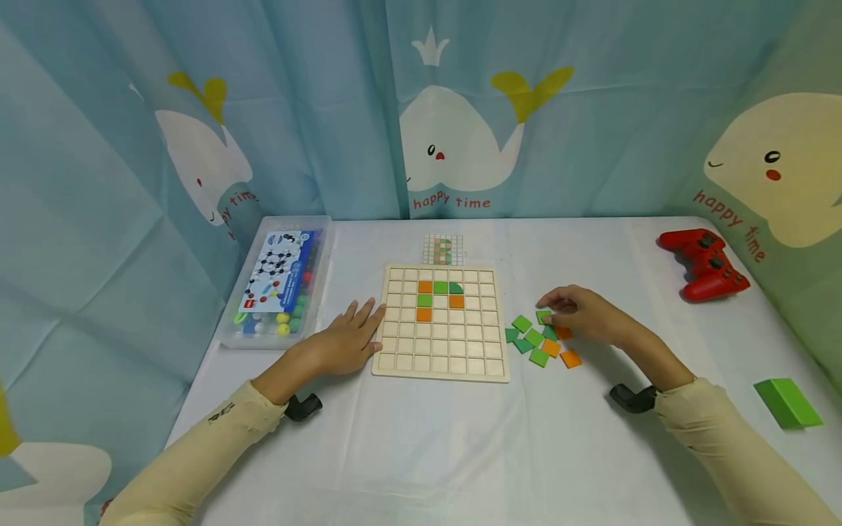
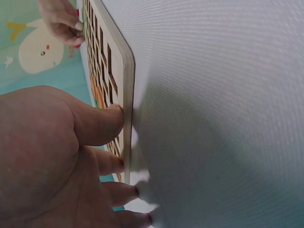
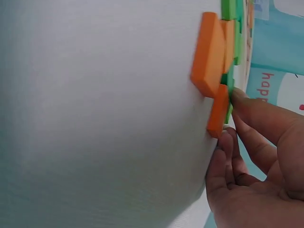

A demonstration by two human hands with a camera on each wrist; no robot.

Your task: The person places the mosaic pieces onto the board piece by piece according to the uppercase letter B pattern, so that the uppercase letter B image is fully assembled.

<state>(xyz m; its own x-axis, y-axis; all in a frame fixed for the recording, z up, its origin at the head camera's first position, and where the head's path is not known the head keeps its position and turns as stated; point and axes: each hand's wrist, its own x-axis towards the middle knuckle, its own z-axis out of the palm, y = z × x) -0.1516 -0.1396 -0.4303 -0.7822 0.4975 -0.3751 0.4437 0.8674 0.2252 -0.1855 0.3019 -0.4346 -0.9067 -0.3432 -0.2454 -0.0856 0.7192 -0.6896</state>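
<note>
A wooden grid board (image 1: 438, 358) lies on the table with orange and green tiles in its upper cells, one of them a dark green rounded tile (image 1: 456, 288). My left hand (image 1: 347, 337) rests at its left edge, fingers spread and thumb on the rim, as the left wrist view shows. Right of the board, my right hand (image 1: 582, 314) pinches a light green square tile (image 1: 543, 316) between thumb and fingers. Just beneath that hand is a loose pile of green and orange tiles, including an orange tile (image 3: 209, 54) near the fingertips.
Behind the board lies a small pattern card (image 1: 444, 250). To the left is a clear plastic box (image 1: 276, 285) of coloured balls. A red game controller (image 1: 704, 264) sits at the far right, with a green block (image 1: 788, 403) nearer the front. Curtains surround the table.
</note>
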